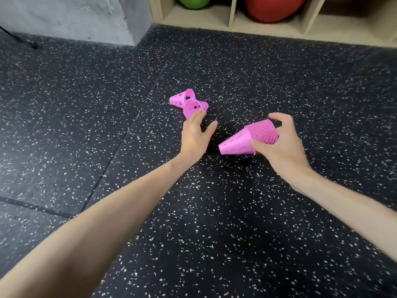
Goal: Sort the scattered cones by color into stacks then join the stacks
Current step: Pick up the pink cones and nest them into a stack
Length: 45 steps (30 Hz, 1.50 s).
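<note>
Two loose pink cones lie on their sides on the black speckled floor: a far one point(180, 98) and a nearer one point(194, 107), touching each other. My left hand point(196, 134) reaches toward them with straight fingers, its fingertips touching the nearer cone. My right hand point(281, 145) grips a stack of several nested pink cones point(247, 139), held on its side with the narrow tip pointing left, thumb under and fingers over the wide rims.
A beige wooden shelf unit point(232, 20) runs along the back, holding a green ball point(193, 1) and a red ball point(272, 7). A grey wall corner point(129, 22) stands at the back left. Speckled rubber floor surrounds the cones.
</note>
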Available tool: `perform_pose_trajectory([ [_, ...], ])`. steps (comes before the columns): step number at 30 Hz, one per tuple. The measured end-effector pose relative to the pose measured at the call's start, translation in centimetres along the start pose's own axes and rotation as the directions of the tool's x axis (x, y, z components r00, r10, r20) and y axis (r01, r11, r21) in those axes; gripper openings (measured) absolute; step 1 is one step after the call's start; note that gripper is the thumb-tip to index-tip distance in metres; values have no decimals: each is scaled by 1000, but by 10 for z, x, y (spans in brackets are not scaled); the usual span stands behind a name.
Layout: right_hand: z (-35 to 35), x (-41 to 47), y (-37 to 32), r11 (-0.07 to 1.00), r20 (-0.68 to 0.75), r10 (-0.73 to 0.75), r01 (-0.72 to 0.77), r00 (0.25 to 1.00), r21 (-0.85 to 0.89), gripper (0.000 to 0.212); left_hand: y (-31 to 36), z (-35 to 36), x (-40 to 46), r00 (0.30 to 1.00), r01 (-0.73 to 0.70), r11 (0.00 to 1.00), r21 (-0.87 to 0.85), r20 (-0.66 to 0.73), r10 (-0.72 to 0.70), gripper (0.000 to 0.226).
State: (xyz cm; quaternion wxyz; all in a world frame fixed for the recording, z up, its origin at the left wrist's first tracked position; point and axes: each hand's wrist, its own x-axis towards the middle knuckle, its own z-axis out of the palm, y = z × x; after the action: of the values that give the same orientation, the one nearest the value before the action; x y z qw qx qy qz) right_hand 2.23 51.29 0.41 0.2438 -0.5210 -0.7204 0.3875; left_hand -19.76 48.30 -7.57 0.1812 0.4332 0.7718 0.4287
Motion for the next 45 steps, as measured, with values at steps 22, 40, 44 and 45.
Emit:
perform_pose_trajectory([
  [22, -28, -10, -13, 999, -47, -53, 53, 997, -4, 75, 9, -33, -68, 930, -274, 956, -105, 224, 291, 13],
  [40, 10, -8, -12, 992, 154, -84, 98, 984, -83, 71, 16, -20, -90, 969, -113, 949, -293, 179, 170, 72],
  [44, 16, -1, -12, 990, 152, -122, 132, 981, -57, 66, 17, -18, -86, 982, -122, 939, -321, 99, 162, 60],
  [45, 17, 1, -12, 988, 157, -133, 143, 979, -53, 64, 16, -18, -86, 983, -125, 938, -323, 87, 161, 58],
])
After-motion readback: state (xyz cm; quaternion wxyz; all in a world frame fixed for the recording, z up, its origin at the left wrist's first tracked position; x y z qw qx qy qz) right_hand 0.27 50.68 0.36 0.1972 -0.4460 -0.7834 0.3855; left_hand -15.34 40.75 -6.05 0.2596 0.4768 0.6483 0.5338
